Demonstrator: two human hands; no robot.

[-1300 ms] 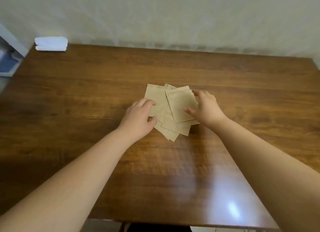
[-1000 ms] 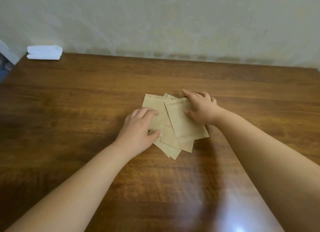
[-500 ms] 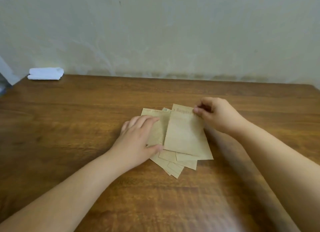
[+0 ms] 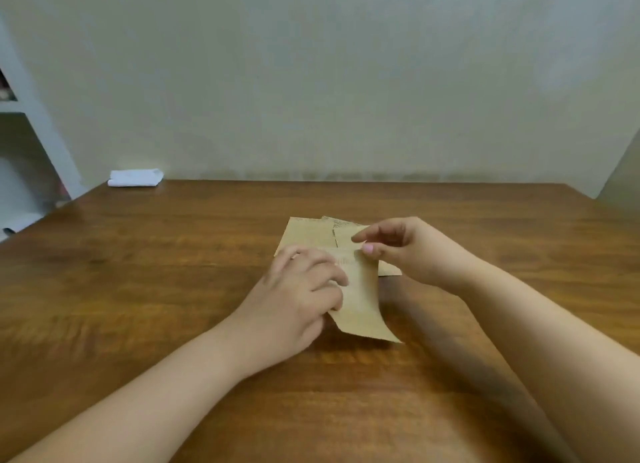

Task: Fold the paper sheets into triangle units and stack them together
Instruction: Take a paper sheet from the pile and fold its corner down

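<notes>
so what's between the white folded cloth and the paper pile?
Only bare wooden table between the white cloth and the paper pile, per the head view.

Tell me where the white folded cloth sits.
Head view: the white folded cloth lies at the wooden table's far left corner, against the wall.

Brown wooden table (image 4: 138,289): visible grain, polished, semi-gloss finish w/ soft sheen. Tan kraft-type paper sheet (image 4: 363,307): matt, thin, flexes in a curve, faint print near top edge. Tan paper sheets behind it (image 4: 308,234): same matt stock, lying flat. Small white folded cloth (image 4: 135,178) at far left corner: soft, matt. Pale painted wall (image 4: 346,82): matt, slightly mottled.
</notes>
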